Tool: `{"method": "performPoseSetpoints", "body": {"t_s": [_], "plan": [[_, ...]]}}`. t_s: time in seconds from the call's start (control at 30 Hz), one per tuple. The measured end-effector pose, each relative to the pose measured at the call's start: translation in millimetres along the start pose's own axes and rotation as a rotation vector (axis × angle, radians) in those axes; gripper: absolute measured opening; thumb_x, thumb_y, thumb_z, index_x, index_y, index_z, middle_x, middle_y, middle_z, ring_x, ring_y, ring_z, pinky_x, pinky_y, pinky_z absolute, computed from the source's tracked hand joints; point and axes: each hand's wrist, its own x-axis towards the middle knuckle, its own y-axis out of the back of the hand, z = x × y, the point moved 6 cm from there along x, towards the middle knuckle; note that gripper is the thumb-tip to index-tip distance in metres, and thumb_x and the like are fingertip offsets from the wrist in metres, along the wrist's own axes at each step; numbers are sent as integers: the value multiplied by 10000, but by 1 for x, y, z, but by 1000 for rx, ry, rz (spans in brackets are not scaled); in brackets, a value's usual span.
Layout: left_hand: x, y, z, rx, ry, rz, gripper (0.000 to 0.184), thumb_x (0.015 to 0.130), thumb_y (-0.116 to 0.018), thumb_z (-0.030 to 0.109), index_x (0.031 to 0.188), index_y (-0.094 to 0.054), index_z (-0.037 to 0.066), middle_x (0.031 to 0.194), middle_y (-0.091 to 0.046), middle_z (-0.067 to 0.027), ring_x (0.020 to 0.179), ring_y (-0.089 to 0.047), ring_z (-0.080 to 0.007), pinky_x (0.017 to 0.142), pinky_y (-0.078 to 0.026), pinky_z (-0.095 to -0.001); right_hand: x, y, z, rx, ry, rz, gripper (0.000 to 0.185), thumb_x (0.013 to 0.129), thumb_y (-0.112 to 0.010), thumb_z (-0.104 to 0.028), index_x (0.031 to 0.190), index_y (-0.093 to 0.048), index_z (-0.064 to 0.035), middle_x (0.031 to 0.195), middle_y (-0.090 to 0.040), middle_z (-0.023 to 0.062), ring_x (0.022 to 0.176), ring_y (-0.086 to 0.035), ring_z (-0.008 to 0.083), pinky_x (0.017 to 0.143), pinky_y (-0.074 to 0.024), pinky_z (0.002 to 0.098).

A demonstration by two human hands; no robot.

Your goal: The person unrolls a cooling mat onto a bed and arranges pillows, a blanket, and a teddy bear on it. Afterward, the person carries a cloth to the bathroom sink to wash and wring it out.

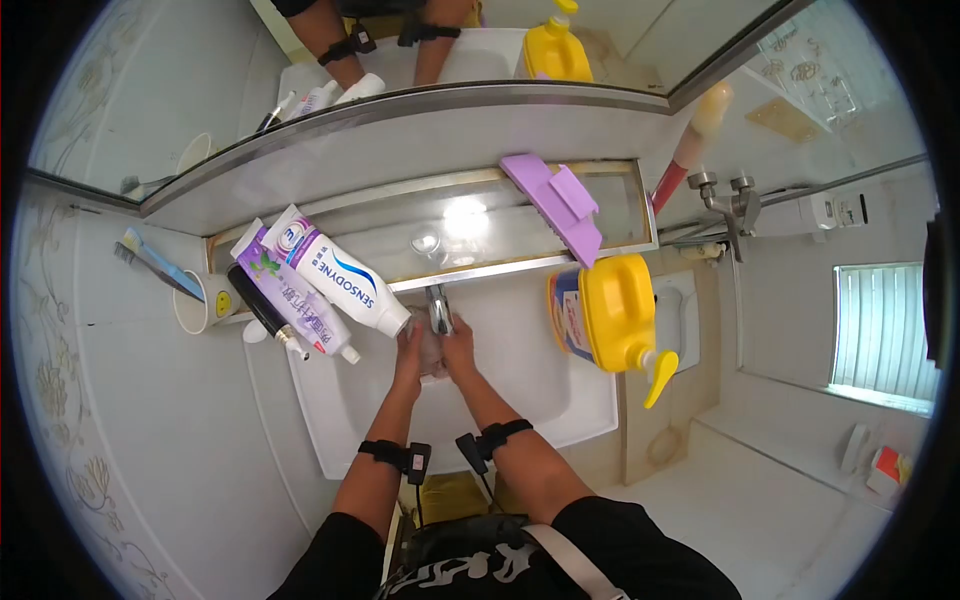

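Observation:
Under the chrome tap [439,312], my left hand [408,352] and my right hand [459,350] are on either side of a see-through, slightly pinkish item [431,350]. What it is cannot be made out. Both hands are closed against its sides, low over the white sink [520,390]. Left of my left hand, a white Sensodyne tube [335,275] lies beside a purple toothpaste tube [300,300] and a black tube-shaped item [262,302]. To the right of my right hand stands a yellow pump bottle [615,312].
A glass shelf [380,232] runs behind the tap, with a purple plastic piece [560,208] across it. At the left, a cup [205,303] holds a toothbrush [160,265]. A mirror hangs above. Wall taps [732,210] are at the right.

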Motion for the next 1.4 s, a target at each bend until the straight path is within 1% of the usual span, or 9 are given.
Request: {"method": "performPoseSetpoints", "body": {"t_s": [0.23, 0.3, 0.4, 0.63, 0.73, 0.9, 1.03, 1.17, 1.4], "plan": [[12, -33, -32, -562, 281, -442, 362, 950, -526, 357, 1222, -506, 119, 971, -588, -57, 878, -601, -184, 732, -513, -328, -20, 12, -26, -242, 92, 132, 229, 713, -654, -224, 651, -560, -24, 713, -604, 187, 572, -551, 399, 549, -457, 449], [-19, -32, -15, -255, 70, -9, 224, 948, -529, 277, 1081, -549, 98, 903, -578, -40, 818, -587, -174, 702, -508, -338, -13, 27, -37, -212, 13, 46, 246, 719, -638, -223, 633, -562, -6, 627, -575, 202, 577, -555, 385, 538, -438, 450], [28, -13, -14, 77, -153, -157, 175, 959, -496, 224, 1011, -537, 62, 894, -583, -33, 792, -575, -167, 687, -501, -329, -35, 7, -22, 239, 9, -2, 304, 719, -645, -242, 618, -560, 31, 622, -585, 216, 541, -571, 333, 529, -433, 428], [-28, -56, 15, -299, 73, -22, 174, 948, -460, 171, 975, -583, 51, 911, -574, -58, 831, -572, -150, 730, -491, -304, -2, 34, -35, 98, 58, 33, 249, 858, -495, -137, 727, -634, 23, 611, -613, 158, 539, -595, 269, 524, -430, 411], [-16, -56, 29, 631, -234, -206, 224, 978, -417, 192, 1058, -568, 47, 908, -573, -50, 832, -584, -154, 731, -501, -302, -25, 13, -21, 63, 235, 93, 222, 828, -520, -107, 680, -616, 27, 598, -599, 179, 517, -571, 280, 509, -417, 415], [-28, -58, -1, -339, 101, 75, 204, 980, -412, 201, 921, -564, 79, 798, -540, -21, 681, -547, -133, 609, -481, -289, 1, 40, -53, 130, 196, 58, 231, 791, -588, -173, 700, -629, 36, 654, -601, 230, 566, -589, 355, 549, -435, 437], [14, -40, -13, -560, 60, -420, 249, 995, -389, 248, 1025, -564, 74, 831, -552, -19, 684, -543, -132, 625, -495, -300, -40, 7, -33, 35, 276, 16, 259, 829, -543, -158, 689, -624, 45, 638, -592, 229, 561, -593, 333, 535, -432, 421], [-17, -50, -13, -334, 60, 56, 258, 982, -432, 295, 1038, -554, 74, 799, -543, -35, 706, -577, -169, 665, -517, -332, 2, 18, -19, -17, 135, 88, 268, 797, -549, -176, 646, -594, 41, 623, -572, 234, 556, -568, 316, 547, -427, 435], [-2, -48, -16, -295, -9, -224, 304, 988, -428, 288, 1161, -534, 62, 1019, -602, -83, 857, -611, -204, 773, -531, -358, 1, 26, -37, 21, 213, 96, 203, 774, -566, -139, 685, -638, 29, 616, -591, 205, 559, -569, 302, 562, -437, 412]]}}
